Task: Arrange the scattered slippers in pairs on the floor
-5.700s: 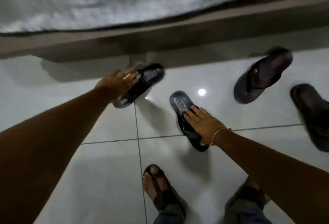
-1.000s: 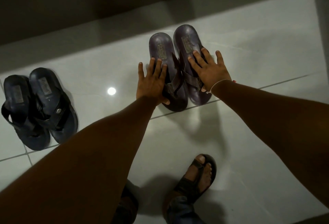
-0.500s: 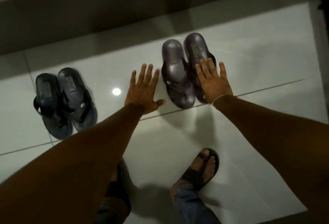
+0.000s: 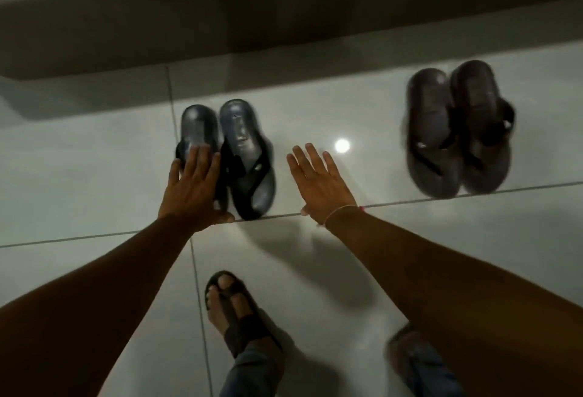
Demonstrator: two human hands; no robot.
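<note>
Though each insole bears a label (unreadable), 2 slipper pairs (image 4: pixel 227 157) sit paired.

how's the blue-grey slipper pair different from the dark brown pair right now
The blue-grey pair lies left, under the left hand, whose fingers rest on its left slipper; the dark brown pair lies right, untouched. The right hand hovers open between them. Both pairs sit side by side on the tiled floor.

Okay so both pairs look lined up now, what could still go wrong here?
The left hand lies flat on the outer slipper of the dark blue pair; a sideways drag on lifting could split that pair. The right hand hovers open beside it and could nudge the inner slipper. The person's sandalled foot stands close behind, so a step forward might kick it. The brown pair sits apart.
</note>
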